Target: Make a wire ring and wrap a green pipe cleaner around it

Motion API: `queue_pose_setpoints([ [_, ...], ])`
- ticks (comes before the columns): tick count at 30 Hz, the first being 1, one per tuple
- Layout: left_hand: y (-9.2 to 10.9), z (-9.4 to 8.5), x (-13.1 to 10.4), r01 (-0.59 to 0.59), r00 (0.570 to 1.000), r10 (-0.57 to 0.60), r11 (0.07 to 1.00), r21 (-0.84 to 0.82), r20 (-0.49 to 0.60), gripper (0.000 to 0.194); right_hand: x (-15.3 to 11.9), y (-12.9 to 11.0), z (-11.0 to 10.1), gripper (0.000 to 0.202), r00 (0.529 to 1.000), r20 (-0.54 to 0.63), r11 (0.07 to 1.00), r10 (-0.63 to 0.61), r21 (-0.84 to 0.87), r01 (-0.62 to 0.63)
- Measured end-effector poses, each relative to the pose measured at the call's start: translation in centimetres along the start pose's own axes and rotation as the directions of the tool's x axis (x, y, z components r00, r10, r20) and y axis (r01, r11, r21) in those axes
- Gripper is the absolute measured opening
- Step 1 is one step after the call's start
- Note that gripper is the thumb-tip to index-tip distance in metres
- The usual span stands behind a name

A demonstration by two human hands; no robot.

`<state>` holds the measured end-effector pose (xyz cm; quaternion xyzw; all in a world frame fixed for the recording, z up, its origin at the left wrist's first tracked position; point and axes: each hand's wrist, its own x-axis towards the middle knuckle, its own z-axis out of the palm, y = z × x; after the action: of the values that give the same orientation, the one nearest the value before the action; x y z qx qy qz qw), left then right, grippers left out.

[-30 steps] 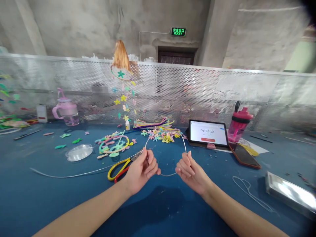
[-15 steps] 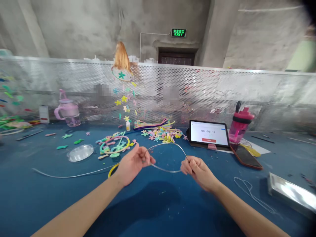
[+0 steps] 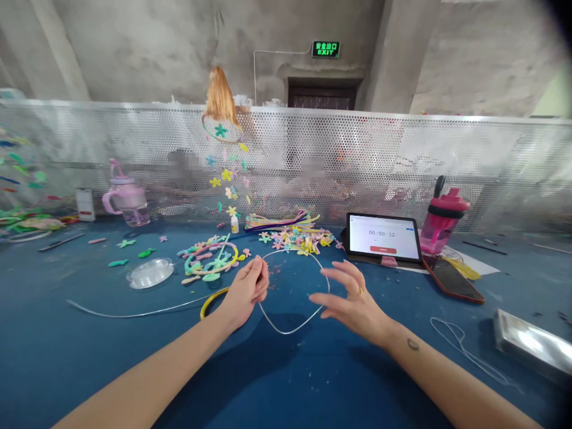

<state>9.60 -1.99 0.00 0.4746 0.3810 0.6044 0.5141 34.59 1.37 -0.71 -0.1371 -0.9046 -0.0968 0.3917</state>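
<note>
A thin silvery wire point(image 3: 286, 332) is bent into a round loop above the blue table. My left hand point(image 3: 245, 291) is closed in a pinch on the loop's left side. From behind that hand a long tail of wire point(image 3: 143, 314) runs left over the table. My right hand point(image 3: 353, 302) has its fingers spread around the loop's right side, without a closed grip; whether a fingertip touches the wire I cannot tell. Partly hidden by my left forearm is a yellow ring point(image 3: 206, 305). Just beyond lies a pile of pastel flower pieces and rings point(image 3: 212, 265).
Behind are small flower pieces point(image 3: 308, 241), a bundle of coloured strips point(image 3: 281, 221) and a small white bottle point(image 3: 235, 224). A clear dish point(image 3: 151, 274) lies left. To the right are a tablet point(image 3: 383, 235), pink bottle point(image 3: 444, 223), phone point(image 3: 453, 280), wire coil point(image 3: 460, 345) and metal box point(image 3: 531, 339).
My right hand has opened its fingers from the wire. The loop has become wider and rounder and hangs lower. My left hand has turned and closed more tightly.
</note>
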Motion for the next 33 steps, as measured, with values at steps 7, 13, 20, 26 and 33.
queue_pose_setpoints([
  [7,-1.4,1.4,-1.2,-0.231,0.965,0.238,0.970,0.072,-0.108,0.041,0.4,-1.0,1.8,0.049,0.661,0.411,0.055,0.628,0.824,-0.564],
  [13,-2.7,1.4,-2.1,-0.273,0.954,0.283,0.957,0.098,-0.103,0.039,0.4,-1.8,1.8,0.054,0.601,0.566,-0.187,0.565,0.797,-0.575],
  [20,-2.3,0.0,-2.3,-0.222,0.972,0.227,0.971,0.088,-0.061,0.042,0.0,-2.3,2.0,0.049,0.690,0.544,-0.249,0.476,0.837,-0.488],
  [26,-1.7,-0.5,-2.5,-0.170,0.986,0.169,0.982,0.084,0.017,0.044,-0.3,-2.3,2.6,0.039,0.707,0.547,-0.324,0.447,0.836,-0.442],
  [33,-1.5,-0.9,-2.4,-0.128,0.992,0.125,0.988,0.088,0.034,0.044,-0.1,-2.3,2.7,0.038,0.707,0.538,-0.277,0.458,0.843,-0.462],
])
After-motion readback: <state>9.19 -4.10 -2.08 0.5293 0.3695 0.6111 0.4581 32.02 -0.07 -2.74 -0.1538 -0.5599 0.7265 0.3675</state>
